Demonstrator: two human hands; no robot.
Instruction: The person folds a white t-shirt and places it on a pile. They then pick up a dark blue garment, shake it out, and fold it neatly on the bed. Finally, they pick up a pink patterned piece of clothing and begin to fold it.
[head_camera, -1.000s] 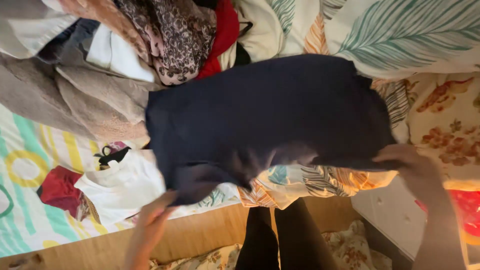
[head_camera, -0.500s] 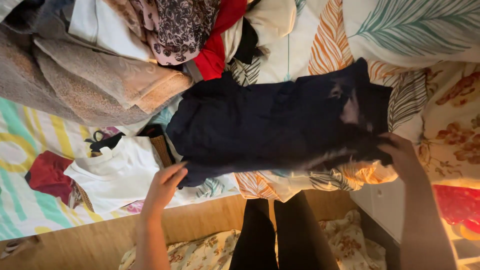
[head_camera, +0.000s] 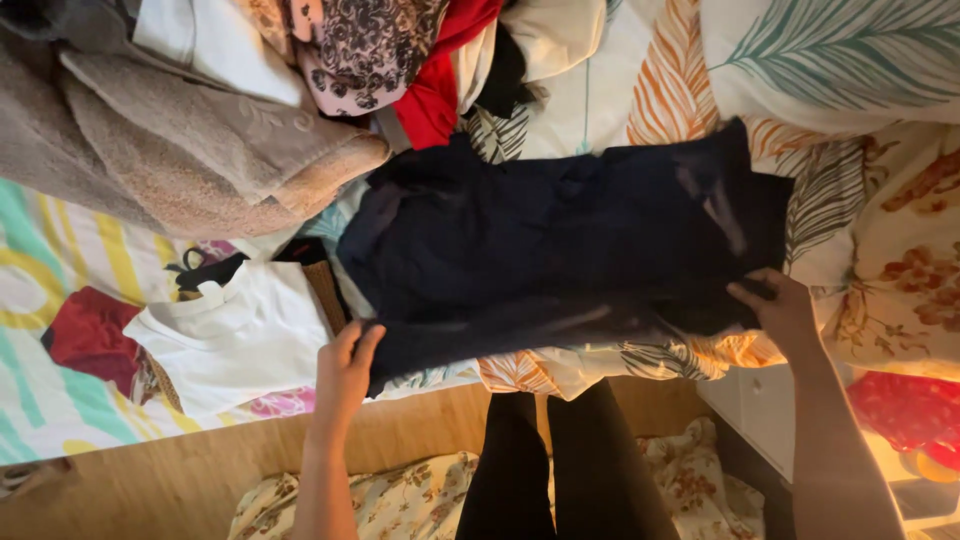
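Your left hand (head_camera: 345, 372) and right hand (head_camera: 778, 308) each pinched the dark garment (head_camera: 560, 250) at the bed's (head_camera: 640, 90) near edge; that loose hem could have slipped floorward.

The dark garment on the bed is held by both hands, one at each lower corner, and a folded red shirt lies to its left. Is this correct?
Not quite: the folded shirt to the left is white, not red, as the head view shows. The rest holds: the left hand and right hand each grip a lower corner of the dark garment on the bed.
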